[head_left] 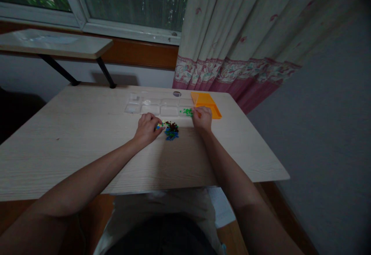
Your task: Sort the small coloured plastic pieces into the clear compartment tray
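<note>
A small heap of mixed beads (171, 130), dark, blue and green, lies on the pale wooden table (87, 139). My left hand (148, 128) rests just left of the heap, fingers curled, with a few yellow and blue beads at its fingertips. My right hand (202, 118) lies to the right of the heap, fingers pinched beside a little cluster of green beads (187, 112). What the pinch holds is too small to make out. A clear plastic tray with several compartments (150, 105) sits just beyond both hands.
An orange lid or tray (206, 103) lies at the far right of the table, touching my right hand's far side. A small dark round object (177, 93) sits behind the clear tray. A second table (52, 44) stands under the window; a curtain (246, 42) hangs at right.
</note>
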{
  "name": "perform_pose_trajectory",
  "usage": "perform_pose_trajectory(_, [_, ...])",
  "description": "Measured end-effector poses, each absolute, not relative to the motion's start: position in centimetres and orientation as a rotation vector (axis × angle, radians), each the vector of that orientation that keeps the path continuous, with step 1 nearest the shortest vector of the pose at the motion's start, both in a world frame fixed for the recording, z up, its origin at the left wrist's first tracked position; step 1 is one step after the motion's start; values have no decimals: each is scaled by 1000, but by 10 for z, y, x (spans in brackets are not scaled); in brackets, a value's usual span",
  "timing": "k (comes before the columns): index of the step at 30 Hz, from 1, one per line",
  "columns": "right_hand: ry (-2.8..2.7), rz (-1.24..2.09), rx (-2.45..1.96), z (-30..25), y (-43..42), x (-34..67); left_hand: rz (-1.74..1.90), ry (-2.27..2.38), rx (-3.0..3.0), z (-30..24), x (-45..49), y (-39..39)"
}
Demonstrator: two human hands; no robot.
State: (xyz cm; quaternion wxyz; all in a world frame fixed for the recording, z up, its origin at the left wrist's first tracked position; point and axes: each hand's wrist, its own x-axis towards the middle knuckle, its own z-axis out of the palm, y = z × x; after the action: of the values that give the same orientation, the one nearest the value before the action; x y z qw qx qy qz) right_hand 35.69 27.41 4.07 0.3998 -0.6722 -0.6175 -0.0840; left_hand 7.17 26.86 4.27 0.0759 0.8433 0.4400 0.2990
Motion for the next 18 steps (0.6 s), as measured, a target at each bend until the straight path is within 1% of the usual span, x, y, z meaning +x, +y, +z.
perform_pose_trajectory(13, [-1568, -214, -1689, 40, 274, 356, 885, 1270, 2531, 45, 72, 268])
perform_pose_trajectory(18, [-1620, -249, -1645, 42, 272, 352, 948, 1213, 2462, 44, 72, 271])
